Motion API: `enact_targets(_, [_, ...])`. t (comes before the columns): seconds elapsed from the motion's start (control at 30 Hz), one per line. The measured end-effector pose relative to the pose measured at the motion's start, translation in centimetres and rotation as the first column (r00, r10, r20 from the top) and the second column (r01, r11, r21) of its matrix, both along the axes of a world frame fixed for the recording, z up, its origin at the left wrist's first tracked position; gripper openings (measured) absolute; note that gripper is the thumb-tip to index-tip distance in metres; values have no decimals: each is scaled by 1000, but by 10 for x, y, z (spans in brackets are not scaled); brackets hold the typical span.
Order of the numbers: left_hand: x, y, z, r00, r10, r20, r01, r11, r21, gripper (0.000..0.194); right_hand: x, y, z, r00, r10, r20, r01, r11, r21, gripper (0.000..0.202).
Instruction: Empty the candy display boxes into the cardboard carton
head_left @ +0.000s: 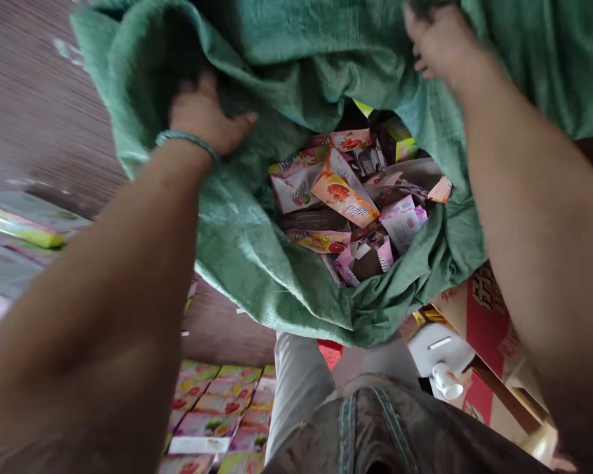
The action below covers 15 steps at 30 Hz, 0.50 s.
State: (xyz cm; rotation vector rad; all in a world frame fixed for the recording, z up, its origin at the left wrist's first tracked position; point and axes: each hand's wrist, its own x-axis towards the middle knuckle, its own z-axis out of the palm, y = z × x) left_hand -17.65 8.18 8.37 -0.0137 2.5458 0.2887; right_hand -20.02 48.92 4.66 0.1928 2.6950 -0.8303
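A large green sack (277,263) lies with its mouth spread wide. Inside the opening are several crumpled, colourful fruit-printed cartons, an orange one (344,191) on top and a purple-white one (404,222) at the right. My left hand (207,118), with a cord bracelet at the wrist, rests against the sack's fabric at the upper left, thumb spread from the blurred fingers. At the upper right, my right hand (439,39) has its fingers curled at the sack's cloth; whether fabric is pinched in them is hard to make out.
Rows of fruit-printed boxes (212,405) stand at the lower left, and more boxes (22,224) at the left edge. A red-and-brown carton (489,316) is at the lower right, beside a white cup (447,382). My legs are below the sack.
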Motion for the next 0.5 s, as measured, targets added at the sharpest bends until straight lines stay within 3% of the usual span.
enact_targets(0.07, [33, 12, -1, 997, -70, -24, 71, 996, 58, 85, 38, -31, 3, 999, 43, 28, -47, 988, 150, 92])
enact_targets(0.13, [86, 16, -4, 979, -156, -133, 177, 972, 155, 76, 108, -68, 7, 990, 130, -54, -116, 972, 202, 94])
enact_targets(0.23, [193, 4, -4, 954, -130, -271, 202, 945, 258, 60, 246, -112, 20, 975, 154, -159, -140, 986, 96, 48])
enact_targets(0.3, [272, -9, 5, 959, -103, -266, 189, 928, 322, 52, 340, -129, 36, 995, 84, -62, -79, 994, 73, 43])
enact_targets(0.4, [372, -26, 28, 965, -166, -202, 241, 863, 444, 48, 461, -141, 64, 987, -148, 59, 143, 987, 80, 54])
enact_targets(0.43, [394, -31, 34, 965, -186, -186, 254, 843, 475, 47, 492, -143, 71, 973, -217, 76, 211, 974, 83, 57])
enact_targets(0.5, [416, -44, 44, 967, -218, -134, 255, 798, 545, 46, 540, -146, 83, 966, -231, 113, 230, 973, 23, 56])
